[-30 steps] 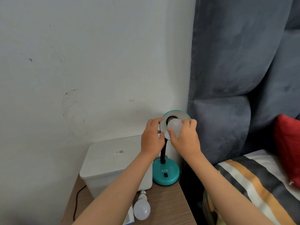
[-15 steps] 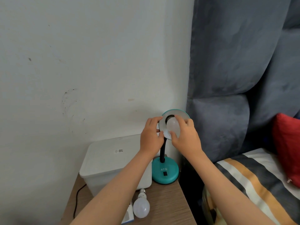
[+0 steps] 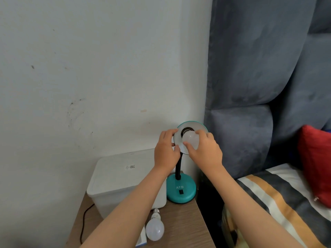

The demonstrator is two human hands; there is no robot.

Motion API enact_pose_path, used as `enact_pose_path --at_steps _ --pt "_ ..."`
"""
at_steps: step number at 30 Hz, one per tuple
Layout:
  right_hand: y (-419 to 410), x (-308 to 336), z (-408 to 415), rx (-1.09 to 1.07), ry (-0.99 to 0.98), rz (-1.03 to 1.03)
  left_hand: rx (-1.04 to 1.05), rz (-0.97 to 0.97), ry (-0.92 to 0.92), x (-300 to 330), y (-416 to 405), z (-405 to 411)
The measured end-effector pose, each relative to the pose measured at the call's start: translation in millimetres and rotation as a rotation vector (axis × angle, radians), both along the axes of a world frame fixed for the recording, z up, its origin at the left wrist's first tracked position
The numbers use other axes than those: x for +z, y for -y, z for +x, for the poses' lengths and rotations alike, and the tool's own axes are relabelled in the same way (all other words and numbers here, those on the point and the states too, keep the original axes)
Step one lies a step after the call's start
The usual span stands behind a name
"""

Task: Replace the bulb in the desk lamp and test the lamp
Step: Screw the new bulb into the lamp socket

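A teal desk lamp stands on a wooden bedside table (image 3: 186,228), its round base (image 3: 180,191) with a black switch facing me. Its shade (image 3: 200,126) is tilted up toward me, white inside. My left hand (image 3: 165,152) grips the shade's left rim. My right hand (image 3: 204,151) curls its fingers and thumb round a white bulb (image 3: 190,140) sitting at the dark socket in the shade. A second white bulb (image 3: 155,228) lies loose on the table near the front, its screw cap pointing away.
A white lidded plastic box (image 3: 118,179) fills the table's left half, against the wall. A black cable (image 3: 83,224) hangs down the left side. A small blue-white carton (image 3: 142,238) lies beside the loose bulb. A grey padded headboard (image 3: 250,122), striped bedding and a red pillow (image 3: 315,163) are at right.
My right hand has shifted its fingers round the bulb in the shade, as in a turning grip. My left hand stays on the shade's rim. The lamp has not moved.
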State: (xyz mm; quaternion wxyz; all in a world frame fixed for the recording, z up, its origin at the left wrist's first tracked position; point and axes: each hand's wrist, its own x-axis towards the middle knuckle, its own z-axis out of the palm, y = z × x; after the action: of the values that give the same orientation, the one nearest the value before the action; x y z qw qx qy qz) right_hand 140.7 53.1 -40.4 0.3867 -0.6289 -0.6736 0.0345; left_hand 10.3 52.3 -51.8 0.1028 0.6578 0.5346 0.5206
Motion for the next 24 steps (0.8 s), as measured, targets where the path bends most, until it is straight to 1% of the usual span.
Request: enact_pose_path --at_steps 2,6,12,16,19,24 --pt "0.6 1.5 -0.8 0.012 -0.007 -0.011 0.014 -0.002 0.006 -0.1 0.4 1.1" --pt "2.4 1.1 4.2 0.124 0.106 0.014 0.026 0.001 0.008 0.6 1.0 1.7" --pt "0.6 1.4 2.0 0.075 0.136 -0.022 0.042 -0.007 0.045 2.1 1.8 4.6" --pt "1.6 -0.9 3.5 0.1 0.15 -0.02 0.038 -0.006 0.059 1.7 2.8 4.9" --pt "1.6 -2.4 7.3 0.127 0.218 0.007 0.038 0.006 0.056 2.0 3.0 4.1" --pt "-1.6 -0.7 6.2 0.101 0.23 0.01 0.054 0.005 0.056 2.1 3.5 6.1"
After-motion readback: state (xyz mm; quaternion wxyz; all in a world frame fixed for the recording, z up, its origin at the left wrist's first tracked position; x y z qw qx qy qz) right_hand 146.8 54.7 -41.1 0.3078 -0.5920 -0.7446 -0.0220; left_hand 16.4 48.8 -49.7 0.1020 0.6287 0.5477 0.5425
